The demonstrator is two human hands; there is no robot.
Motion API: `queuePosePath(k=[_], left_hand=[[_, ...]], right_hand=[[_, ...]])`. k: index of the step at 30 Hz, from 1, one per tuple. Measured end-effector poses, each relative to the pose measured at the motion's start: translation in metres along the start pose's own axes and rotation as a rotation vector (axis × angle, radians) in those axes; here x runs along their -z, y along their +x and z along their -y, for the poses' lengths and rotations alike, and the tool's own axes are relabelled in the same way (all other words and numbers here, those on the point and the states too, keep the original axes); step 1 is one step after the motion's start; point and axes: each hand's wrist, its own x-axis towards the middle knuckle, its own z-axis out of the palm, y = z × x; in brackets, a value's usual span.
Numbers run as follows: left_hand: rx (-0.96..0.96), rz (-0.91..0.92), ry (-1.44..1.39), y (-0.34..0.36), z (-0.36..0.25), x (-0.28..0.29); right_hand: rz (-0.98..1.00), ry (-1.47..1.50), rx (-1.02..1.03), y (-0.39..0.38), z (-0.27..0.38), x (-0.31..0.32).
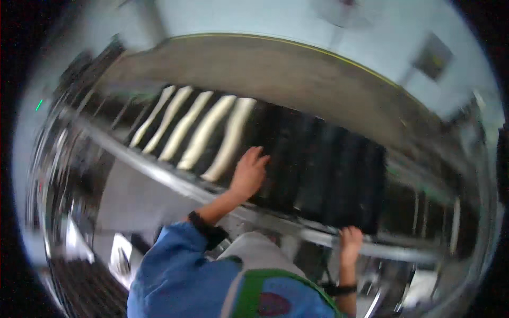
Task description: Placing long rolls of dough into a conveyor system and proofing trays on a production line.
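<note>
A black grooved baking tray (328,175) lies before me. Several long pale dough strips (228,143) rest side by side in the grooves of its left part. My left hand (250,172) hovers above the tray's middle, just right of the last strip, with its fingers stretched and somewhat apart and nothing seen in them. At the tray's near right corner, my right hand (350,244) has its fingers curled over the edge. Motion smears the picture, so finer detail of the fingers and dough is lost.
Beneath the tray runs a metal rail frame (175,183), continuing to both sides. Beyond it is a brown floor (254,66) edged by a yellow line, then a pale wall (254,18). More dark racks or trays (79,281) show at the lower left.
</note>
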Motion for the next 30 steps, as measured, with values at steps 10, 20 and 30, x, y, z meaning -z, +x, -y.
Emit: queuePosePath(k=[10,20,30], left_hand=[[-0.224,0.268,0.005,0.023,-0.117,-0.121],[-0.162,0.439,-0.168,0.048,-0.073,-0.154],[0.021,0.588,0.098,0.025,-0.181,-0.196]], right_hand=[[-0.165,-0.42,0.062,0.01,-0.036,0.097],[-0.334,-0.584,-1.39,-0.36,-0.026,0.108],[-0.196,-0.845,-1.956,-0.619,-0.031,0.175]])
